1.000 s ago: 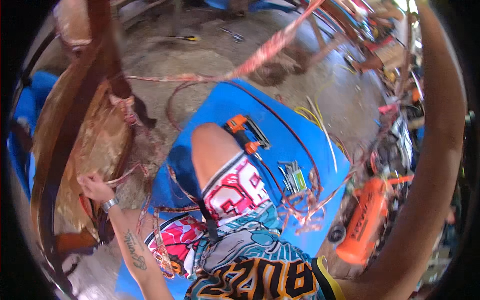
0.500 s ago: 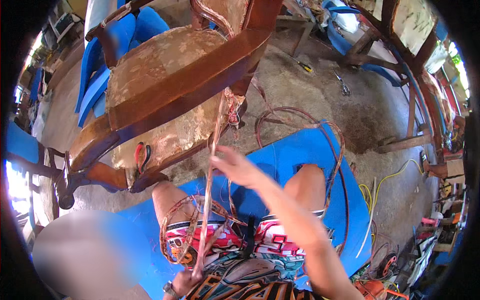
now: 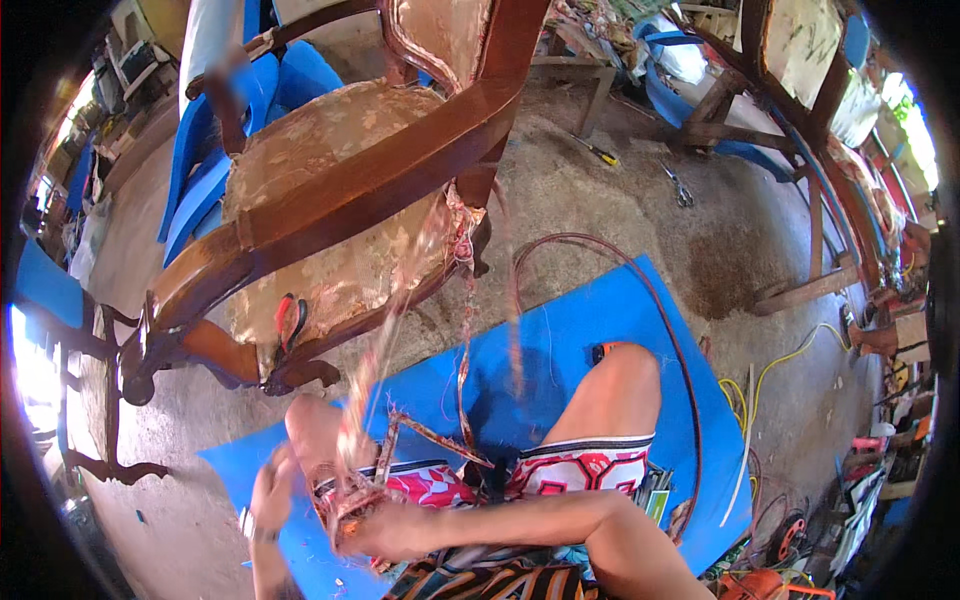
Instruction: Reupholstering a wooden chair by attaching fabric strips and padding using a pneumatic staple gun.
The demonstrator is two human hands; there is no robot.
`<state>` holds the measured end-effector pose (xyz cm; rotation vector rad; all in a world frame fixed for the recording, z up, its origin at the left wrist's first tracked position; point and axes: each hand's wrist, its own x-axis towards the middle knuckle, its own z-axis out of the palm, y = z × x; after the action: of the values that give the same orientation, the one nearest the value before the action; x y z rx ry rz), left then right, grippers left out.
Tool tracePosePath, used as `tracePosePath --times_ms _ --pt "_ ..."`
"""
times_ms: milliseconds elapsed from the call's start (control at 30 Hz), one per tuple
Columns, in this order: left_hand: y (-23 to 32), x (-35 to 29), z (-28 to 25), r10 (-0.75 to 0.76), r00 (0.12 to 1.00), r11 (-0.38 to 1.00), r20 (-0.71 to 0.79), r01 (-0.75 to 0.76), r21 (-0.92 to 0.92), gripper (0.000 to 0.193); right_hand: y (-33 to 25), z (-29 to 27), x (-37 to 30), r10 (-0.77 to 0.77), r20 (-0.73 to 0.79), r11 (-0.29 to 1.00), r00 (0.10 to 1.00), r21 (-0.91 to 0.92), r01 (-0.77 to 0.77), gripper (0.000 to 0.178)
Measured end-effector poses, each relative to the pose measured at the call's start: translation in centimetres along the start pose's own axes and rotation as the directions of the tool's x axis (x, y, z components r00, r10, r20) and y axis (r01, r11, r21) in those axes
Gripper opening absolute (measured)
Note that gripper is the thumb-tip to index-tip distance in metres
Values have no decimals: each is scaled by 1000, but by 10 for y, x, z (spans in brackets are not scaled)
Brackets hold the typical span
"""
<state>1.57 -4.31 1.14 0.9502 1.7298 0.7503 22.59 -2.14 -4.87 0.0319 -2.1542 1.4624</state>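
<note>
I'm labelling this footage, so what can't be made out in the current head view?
All in the head view:
- Right grip: blurred; its exact hold is unclear.
- Fabric strip: blur smears its pattern and edges.
- Orange tool: mostly hidden behind the right knee.
- Orange tank: cut off by the lower edge.

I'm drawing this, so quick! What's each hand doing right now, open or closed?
Left hand: looks open, holding nothing I can see.
Right hand: at the bunched fabric strip, too blurred to tell if it's closed.
</note>
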Motion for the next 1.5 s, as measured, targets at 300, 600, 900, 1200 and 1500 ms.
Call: tracePosePath --times_ms 300,600,900,1200,1500 --pt "68 61 105 55 941 845 334 134 -517 25 49 -51 -45 330 614 840 717 156 -520 18" --pt "-139 -121 -3 -278 919 952 279 303 -50 35 123 -210 38 837 -209 239 506 971 6 68" --pt "-301 -201 -53 -115 992 757 -54 122 641 34 106 -148 50 851 -284 417 442 877 -240 47" --pt "-145 -65 -44 -192 973 674 -128 225 704 35 110 -127 59 779 -467 484 418 872 71 26" --pt "94 199 129 66 890 940 451 96 -328 42 62 -128 -19 672 -480 674 564 79 -735 29"
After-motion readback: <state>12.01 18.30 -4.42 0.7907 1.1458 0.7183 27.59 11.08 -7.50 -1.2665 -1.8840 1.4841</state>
